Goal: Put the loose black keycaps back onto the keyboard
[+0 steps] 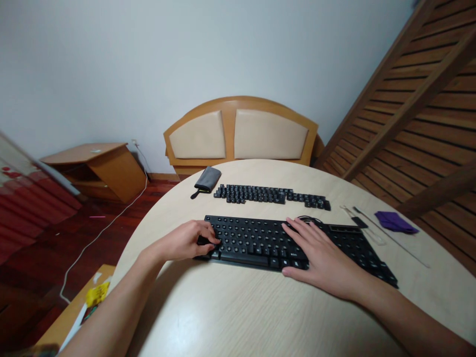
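A black keyboard [245, 238] lies on the round table, most of its key sockets bare. Keycaps sit along its bottom row and near its lower right part. At the keyboard's left end, my left hand [189, 240] has thumb and fingers bent together in a pinch on a dark keycap, which is mostly hidden. My right hand [316, 253] rests across the keyboard right of its middle, fingers spread, covering some of the keys. Behind the keyboard, loose black keycaps [256, 193] are laid out in rows.
A grey pouch [208, 179] with a strap lies at the back left of the table [238, 307]. To the right are a wire tool [366, 228], a thin metal rod [394, 240] and a purple cloth [396, 222]. A coiled black cable [309, 218] sits behind the keyboard.
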`<state>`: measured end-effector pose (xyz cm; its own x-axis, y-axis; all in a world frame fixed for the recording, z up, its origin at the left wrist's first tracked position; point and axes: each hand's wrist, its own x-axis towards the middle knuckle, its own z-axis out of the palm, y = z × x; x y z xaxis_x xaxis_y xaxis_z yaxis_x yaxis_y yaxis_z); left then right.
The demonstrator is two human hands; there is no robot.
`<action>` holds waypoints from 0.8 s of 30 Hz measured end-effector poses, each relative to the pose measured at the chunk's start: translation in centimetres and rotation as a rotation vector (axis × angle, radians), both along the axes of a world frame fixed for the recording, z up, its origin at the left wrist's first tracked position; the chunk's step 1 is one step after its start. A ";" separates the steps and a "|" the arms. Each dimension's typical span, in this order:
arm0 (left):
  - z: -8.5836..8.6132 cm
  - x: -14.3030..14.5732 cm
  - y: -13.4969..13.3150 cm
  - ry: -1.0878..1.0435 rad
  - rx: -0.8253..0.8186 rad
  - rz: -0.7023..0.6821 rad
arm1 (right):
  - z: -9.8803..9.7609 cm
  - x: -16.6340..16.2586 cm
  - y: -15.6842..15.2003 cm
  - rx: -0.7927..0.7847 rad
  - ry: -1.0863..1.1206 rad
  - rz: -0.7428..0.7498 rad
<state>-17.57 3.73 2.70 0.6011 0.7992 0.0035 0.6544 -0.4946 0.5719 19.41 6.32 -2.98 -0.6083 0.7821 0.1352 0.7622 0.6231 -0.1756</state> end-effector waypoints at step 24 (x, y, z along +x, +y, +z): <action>-1.3 -0.8 0.5 -0.097 -0.032 0.064 | 0.2 0.0 -0.1 -0.039 0.025 -0.001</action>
<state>-18.36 4.27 1.41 0.5468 0.8366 0.0331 0.6247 -0.4340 0.6491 19.43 6.25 -2.77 -0.6042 0.7878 0.1196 0.7580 0.6145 -0.2188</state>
